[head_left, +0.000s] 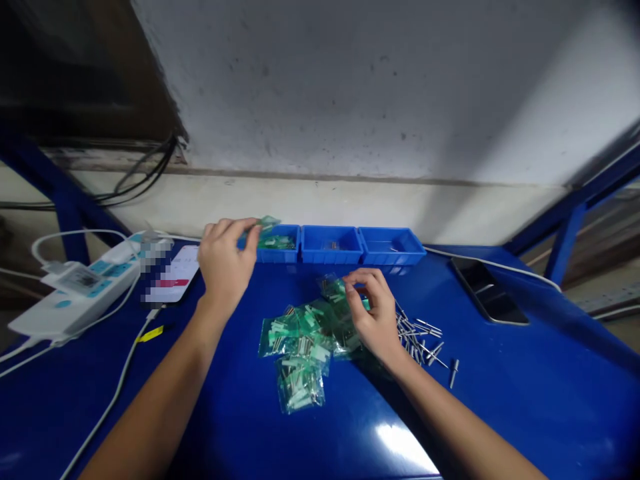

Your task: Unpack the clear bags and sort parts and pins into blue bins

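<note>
My left hand is closed in a pinch on a small green plastic bag, raised above the left blue bin. More green bags lie inside that bin. My right hand is over the pile on the table, thumb and forefinger together at the edge of another small bag. Below and left of it, several clear green bags lie overlapping, with pale plugs and metal pieces showing through. Loose metal blind rivets are scattered to the right of my right hand, partly hidden by it.
A middle bin and a right bin continue the row along the wall. At left are a white power strip, a lit phone and white cables. A dark phone lies at right on the blue table.
</note>
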### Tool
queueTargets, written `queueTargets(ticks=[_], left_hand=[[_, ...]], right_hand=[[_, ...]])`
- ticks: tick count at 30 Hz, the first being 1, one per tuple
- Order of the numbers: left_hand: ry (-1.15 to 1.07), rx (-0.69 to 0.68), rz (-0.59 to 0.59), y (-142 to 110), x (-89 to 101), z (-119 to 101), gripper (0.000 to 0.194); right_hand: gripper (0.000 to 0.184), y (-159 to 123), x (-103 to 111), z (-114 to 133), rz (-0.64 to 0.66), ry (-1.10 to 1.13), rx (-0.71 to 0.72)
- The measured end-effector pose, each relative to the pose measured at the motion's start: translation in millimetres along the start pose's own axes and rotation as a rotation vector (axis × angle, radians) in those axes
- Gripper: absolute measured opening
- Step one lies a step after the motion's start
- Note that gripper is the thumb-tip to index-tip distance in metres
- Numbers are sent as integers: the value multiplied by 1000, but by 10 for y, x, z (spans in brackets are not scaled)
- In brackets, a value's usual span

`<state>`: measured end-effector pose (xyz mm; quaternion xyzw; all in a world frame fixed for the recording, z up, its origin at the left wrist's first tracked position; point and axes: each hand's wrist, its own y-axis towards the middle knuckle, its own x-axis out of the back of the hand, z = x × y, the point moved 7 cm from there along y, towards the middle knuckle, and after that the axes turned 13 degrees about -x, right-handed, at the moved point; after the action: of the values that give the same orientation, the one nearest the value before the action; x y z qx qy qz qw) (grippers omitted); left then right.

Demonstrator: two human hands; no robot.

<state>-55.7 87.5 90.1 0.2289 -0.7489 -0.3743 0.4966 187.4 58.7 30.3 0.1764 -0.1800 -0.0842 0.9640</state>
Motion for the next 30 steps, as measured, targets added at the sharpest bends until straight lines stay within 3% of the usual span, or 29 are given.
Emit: queueTargets(ticks=[2, 4, 7, 9, 11, 14, 22, 27, 30], left_hand=[[166, -3, 127, -70, -90, 29, 32], [206, 4, 283, -301, -243, 1, 41], [-14, -36, 573, -735, -542, -165, 26], [-152, -58, 649, -894, -635, -286, 23], [-222, -69, 657, -929, -665, -366, 22], [-243, -54, 654, -904, -681, -402, 20], [-331, -116, 687, -937, -730, -415, 21], [-512, -145, 574, -888, -666, -470, 15], [-593, -153, 459, -833, -572, -495, 9]], right_hand=[[12, 17, -26, 29, 57, -104, 32], [14, -5, -135, 47, 200, -267, 93], [23, -99, -316, -3, 421, -483, 160], [35, -153, -385, -55, 499, -553, 165], [44, -191, -425, -92, 542, -585, 167], [41, -217, -461, -115, 564, -602, 180], [39, -262, -538, -150, 498, -563, 181], [56, -216, -476, -168, 408, -449, 59], [43, -141, -425, -174, 421, -244, -79]])
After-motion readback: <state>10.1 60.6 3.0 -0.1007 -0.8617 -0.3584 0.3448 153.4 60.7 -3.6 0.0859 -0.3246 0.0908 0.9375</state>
